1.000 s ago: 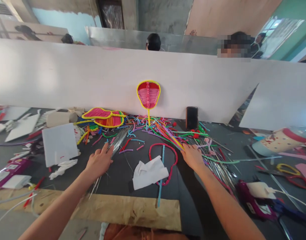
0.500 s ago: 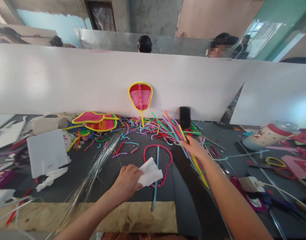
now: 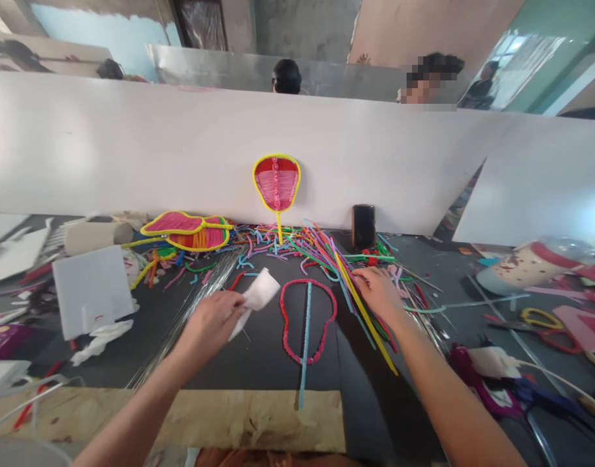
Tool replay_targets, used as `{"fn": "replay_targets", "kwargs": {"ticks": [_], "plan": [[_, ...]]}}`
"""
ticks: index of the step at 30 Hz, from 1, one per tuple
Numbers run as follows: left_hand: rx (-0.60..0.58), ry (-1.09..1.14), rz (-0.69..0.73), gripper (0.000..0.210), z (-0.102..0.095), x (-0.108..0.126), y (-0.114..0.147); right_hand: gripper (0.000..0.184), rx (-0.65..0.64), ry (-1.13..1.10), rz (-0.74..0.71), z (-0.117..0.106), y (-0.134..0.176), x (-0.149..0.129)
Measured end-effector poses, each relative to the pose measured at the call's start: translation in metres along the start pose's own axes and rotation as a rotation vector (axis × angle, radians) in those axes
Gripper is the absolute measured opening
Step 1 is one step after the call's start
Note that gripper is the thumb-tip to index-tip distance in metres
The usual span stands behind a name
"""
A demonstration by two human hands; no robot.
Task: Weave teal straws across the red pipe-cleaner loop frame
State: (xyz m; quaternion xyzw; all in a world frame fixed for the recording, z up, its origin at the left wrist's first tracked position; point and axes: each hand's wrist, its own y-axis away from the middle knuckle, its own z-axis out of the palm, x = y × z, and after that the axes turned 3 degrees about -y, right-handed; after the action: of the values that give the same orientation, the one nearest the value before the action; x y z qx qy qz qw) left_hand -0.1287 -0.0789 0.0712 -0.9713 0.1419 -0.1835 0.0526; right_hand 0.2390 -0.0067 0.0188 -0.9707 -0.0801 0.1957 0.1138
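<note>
Head view. Saw the left hand (image 3: 209, 321) pinching a folded white paper (image 3: 263, 288) between thumb and fingers, just left of a red outline (image 3: 284, 311). Found the right hand (image 3: 382, 295) at the right edge of a bundle of coloured stems (image 3: 356, 293), fingers bent and slightly apart; could not tell whether gripping or only touching. Located the red outline near centre, between both hands, flat on the dark tabletop (image 3: 243, 370), with a blue stem (image 3: 307, 324) running down its middle and out past its near end.

Judged as done: outline closed and waisted, stem laid in place. Could not tell how firmly joined. Judged as left: the inside, showing only tabletop either side of the stem, unlike the filled pink face of the yellow-rimmed fan (image 3: 278, 188) upright before the far white panel (image 3: 180, 155).

Checked edges next. Noted a brown strip (image 3: 253, 421) along the near side, overlapped by the stem's tail. Found most room left of the outline, short of the silver wires (image 3: 200, 292). Rated the right tighter, with the bundle just beside. Marked scissors (image 3: 533, 328) far right, well apart.
</note>
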Motion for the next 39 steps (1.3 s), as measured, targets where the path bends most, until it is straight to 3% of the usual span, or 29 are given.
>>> {"fn": "replay_targets", "kwargs": {"ticks": [5,9,12,17,21,23,25,28,31,34,39], "plan": [[0.109,-0.345,-0.214,0.031,-0.027,-0.047,-0.011,0.019,-0.031,0.061,-0.03,0.011,-0.017,-0.026],[0.064,-0.477,-0.333,0.031,-0.032,-0.075,-0.015,0.007,-0.033,0.023,0.041,0.019,-0.031,-0.035],[0.042,-0.517,-0.377,0.032,-0.034,-0.088,-0.019,0.013,-0.009,-0.067,0.114,0.01,-0.038,-0.028],[0.027,-0.508,-0.417,0.035,-0.036,-0.092,-0.027,0.031,0.07,-0.27,0.192,-0.021,-0.038,-0.005],[0.105,-0.424,-0.37,0.046,-0.029,-0.069,-0.037,0.038,0.192,-0.453,0.198,-0.048,-0.037,-0.003],[0.177,-0.27,-0.314,0.043,-0.019,-0.046,-0.044,0.035,0.308,-0.644,0.187,-0.06,-0.037,-0.013],[0.164,0.041,-0.155,0.037,-0.005,-0.017,-0.05,0.03,0.346,-0.799,0.142,-0.067,-0.035,-0.032],[-0.018,0.714,-0.052,0.033,0.019,0.032,-0.059,0.024,0.133,-0.812,0.032,-0.061,-0.023,-0.071],[-0.236,1.43,-0.189,0.04,0.037,0.07,-0.065,0.021,-0.2,-0.841,-0.065,-0.036,0.0,-0.107],[-0.117,1.834,-0.31,0.027,0.043,0.085,-0.071,0.016,-0.377,-0.972,-0.013,-0.009,0.024,-0.127],[0.07,2.019,-0.351,0.007,0.039,0.074,-0.081,0.017,-0.454,-1.014,0.037,0.0,0.044,-0.13]]}}
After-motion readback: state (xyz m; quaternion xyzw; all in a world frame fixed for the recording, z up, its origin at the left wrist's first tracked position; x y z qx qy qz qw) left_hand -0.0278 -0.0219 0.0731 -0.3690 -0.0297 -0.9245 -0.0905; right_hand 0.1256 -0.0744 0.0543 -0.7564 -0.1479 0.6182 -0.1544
